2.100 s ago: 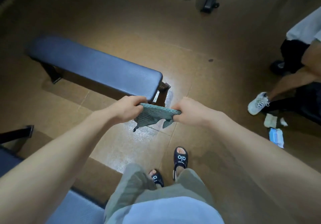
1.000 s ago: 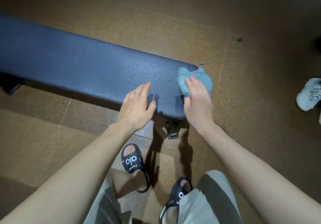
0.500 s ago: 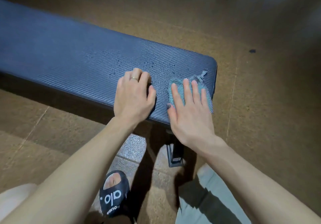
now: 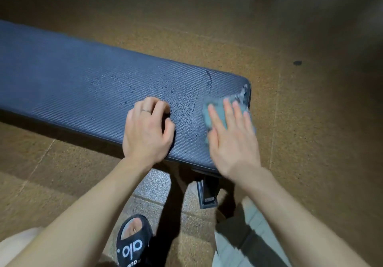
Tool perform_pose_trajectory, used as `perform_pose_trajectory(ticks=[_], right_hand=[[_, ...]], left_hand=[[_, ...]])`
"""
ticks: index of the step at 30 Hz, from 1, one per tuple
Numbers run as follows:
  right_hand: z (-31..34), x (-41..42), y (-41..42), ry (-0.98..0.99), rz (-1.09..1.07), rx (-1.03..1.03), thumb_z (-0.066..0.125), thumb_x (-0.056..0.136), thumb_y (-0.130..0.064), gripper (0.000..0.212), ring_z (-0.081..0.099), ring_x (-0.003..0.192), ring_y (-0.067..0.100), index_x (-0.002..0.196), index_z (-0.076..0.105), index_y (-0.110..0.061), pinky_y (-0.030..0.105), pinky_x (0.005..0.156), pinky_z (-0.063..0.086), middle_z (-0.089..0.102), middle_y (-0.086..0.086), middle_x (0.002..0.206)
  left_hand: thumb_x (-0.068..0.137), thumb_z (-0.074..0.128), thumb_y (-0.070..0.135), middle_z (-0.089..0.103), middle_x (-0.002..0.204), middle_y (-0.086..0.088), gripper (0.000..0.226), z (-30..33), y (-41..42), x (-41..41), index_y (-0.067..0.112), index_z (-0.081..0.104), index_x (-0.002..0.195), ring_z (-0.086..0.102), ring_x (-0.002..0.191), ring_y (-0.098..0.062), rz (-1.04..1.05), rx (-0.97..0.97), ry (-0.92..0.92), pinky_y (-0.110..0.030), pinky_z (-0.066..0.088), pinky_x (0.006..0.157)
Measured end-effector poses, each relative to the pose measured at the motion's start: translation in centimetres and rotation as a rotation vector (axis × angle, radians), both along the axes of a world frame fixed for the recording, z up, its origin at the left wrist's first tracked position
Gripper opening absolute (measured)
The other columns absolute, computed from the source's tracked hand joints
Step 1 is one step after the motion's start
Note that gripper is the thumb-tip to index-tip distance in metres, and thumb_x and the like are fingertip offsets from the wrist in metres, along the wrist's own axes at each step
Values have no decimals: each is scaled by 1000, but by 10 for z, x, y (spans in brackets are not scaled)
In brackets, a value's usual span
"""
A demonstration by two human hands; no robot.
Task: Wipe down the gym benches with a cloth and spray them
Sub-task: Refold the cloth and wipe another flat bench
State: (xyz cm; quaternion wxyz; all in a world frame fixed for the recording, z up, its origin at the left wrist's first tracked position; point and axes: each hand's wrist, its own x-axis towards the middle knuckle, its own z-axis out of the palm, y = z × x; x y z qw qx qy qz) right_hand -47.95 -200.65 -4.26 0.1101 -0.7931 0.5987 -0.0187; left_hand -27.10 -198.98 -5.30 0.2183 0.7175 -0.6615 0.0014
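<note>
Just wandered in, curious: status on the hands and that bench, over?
Right hand flat on the cloth, pressing it at the bench end. Left hand resting on the pad, fingers curled, holding nothing. Spray droplets unwiped between the hands. Nothing in the way.

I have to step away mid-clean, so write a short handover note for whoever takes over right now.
Right hand: fingers flat, pressing the cloth on the bench at its right end.
Left hand: fingers curled, resting on the pad, holding nothing.
Done: spray droplets lie on the pad; wiping begun at the right end.
Left: wipe the droplets and leftward. No spray bottle in view.
</note>
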Motion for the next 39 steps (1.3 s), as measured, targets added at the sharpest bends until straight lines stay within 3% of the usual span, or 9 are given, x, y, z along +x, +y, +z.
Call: perform_pose_trajectory(ticks=[5,11,14,17,20,26,29,35,39], right_hand=[[-2,0,-101,-76,-172,-5,22,107,-37,58,-3,157,32,163,15,-25,47,127,1,1,14,170],[-10,4,48,-399,-239,-29,26,105,-34,60,0,155,39,162,19,-18,41,124,12,-10,20,168],[-9,-4,14,-404,-298,57,25,107,-32,59,10,153,42,163,10,-20,41,122,18,-10,21,167],[-11,-12,-76,-440,-375,89,28,108,-30,59,42,131,47,162,9,-16,45,110,36,12,23,161],[-8,-13,-107,-476,-385,66,28,106,-28,54,54,109,46,158,19,-16,47,98,43,31,22,146],[-10,3,42,-354,-261,-10,27,105,-31,60,4,154,45,162,17,-14,48,124,19,-6,27,166],[-9,1,42,-236,-206,-14,26,104,-36,63,-2,155,43,163,17,-15,48,126,10,-6,24,168],[5,28,-97,-1,-346,-37,26,106,-33,62,5,155,39,161,14,-8,49,126,5,7,21,168],[2,110,-78,31,-224,-71,24,105,-36,64,1,156,37,162,12,-9,48,126,3,8,16,169]], left_hand=[[91,51,28,54,112,0,17,0,-1,0,18,59,102,48,101,-25,-3,3,5,-40,36,89],[90,51,27,55,112,-1,18,2,0,-3,17,60,103,48,103,-25,15,3,6,-41,36,90],[90,50,28,54,112,0,19,3,0,-4,17,59,103,48,103,-25,14,3,1,-41,36,90],[90,50,28,54,112,0,19,3,-1,-4,17,59,102,49,103,-26,17,16,-3,-41,37,90],[89,51,27,55,112,-1,19,1,-2,-3,17,60,103,49,102,-27,17,12,-8,-42,37,89],[89,51,27,55,112,-2,19,1,-2,-3,17,60,102,49,101,-26,3,4,-11,-41,36,89],[89,51,27,55,112,-2,19,0,-2,-2,17,60,102,49,102,-26,-8,9,-17,-41,36,90],[90,50,29,55,110,-1,17,2,-4,1,18,57,100,49,102,-26,-51,33,5,-41,38,90],[93,45,31,58,107,-2,22,16,-6,50,17,60,102,52,99,-29,-235,25,16,-45,42,86]])
